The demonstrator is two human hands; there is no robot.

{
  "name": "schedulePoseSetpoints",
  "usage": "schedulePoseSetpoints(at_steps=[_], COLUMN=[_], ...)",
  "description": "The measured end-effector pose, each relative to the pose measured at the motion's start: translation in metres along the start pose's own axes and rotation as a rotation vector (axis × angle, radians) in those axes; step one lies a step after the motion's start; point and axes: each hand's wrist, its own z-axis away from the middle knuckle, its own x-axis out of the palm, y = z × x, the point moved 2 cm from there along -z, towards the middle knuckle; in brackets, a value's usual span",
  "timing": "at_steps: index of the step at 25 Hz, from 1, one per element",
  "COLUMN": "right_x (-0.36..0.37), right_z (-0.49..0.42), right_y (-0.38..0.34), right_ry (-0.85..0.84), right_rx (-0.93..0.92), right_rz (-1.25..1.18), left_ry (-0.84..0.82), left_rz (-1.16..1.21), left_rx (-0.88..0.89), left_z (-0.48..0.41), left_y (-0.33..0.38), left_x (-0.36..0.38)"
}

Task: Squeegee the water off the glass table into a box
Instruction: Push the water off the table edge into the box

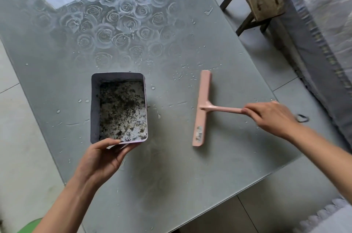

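**Squeegee [202, 108] handle points right**

The squeegee rests on the glass counter [171, 175] with its blade running near-to-far. Your right hand [272, 116] wraps its fingers round the handle end. Your left hand [102, 156] grips the near rim of the box [95, 110] with its fingers.

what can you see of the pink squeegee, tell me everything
The squeegee is pale pink, T-shaped and looks like plastic: a long straight blade bar running away from the person, with a slim handle joining its middle and pointing right. A small white label sits near the bar's near end. The squeegee lies on the wet glass table, right of the box and apart from it. The right hand grips the handle's end.
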Motion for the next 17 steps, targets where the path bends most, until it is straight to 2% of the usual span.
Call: schedulePoseSetpoints(at_steps=[2,4,7,9,11,15,17], right_x=[-0.002,-0.019,-0.056,-0.069,-0.062,-0.026,-0.029], right_z=[-0.024,-0.034,-0.035,-0.035,-0.046,-0.08,-0.088], right_y=[-0.046,-0.049,0.003,0.012,-0.022,-0.155,-0.186], right_ry=[0.019,0.055,0.025,0.0,0.006,-0.056,-0.006], right_rx=[-0.111,-0.168,-0.033,0.038,-0.035,-0.257,-0.337], right_rz=[0.048,0.099,0.155,0.217,0.219,0.183,0.217], left_ry=[0.002,-0.001,0.009,0.029,0.051,0.073,0.082], left_rz=[0.018,0.034,0.058,0.074,0.094,0.142,0.155], left_rx=[0.007,0.007,-0.007,-0.006,0.003,0.029,0.028], left_z=[0.002,0.004,0.009,0.012,0.015,0.023,0.026], left_y=[0.002,0.006,0.014,0.02,0.025,0.034,0.037], left_x=[-0.004,-0.008,-0.02,-0.03,-0.04,-0.061,-0.073])
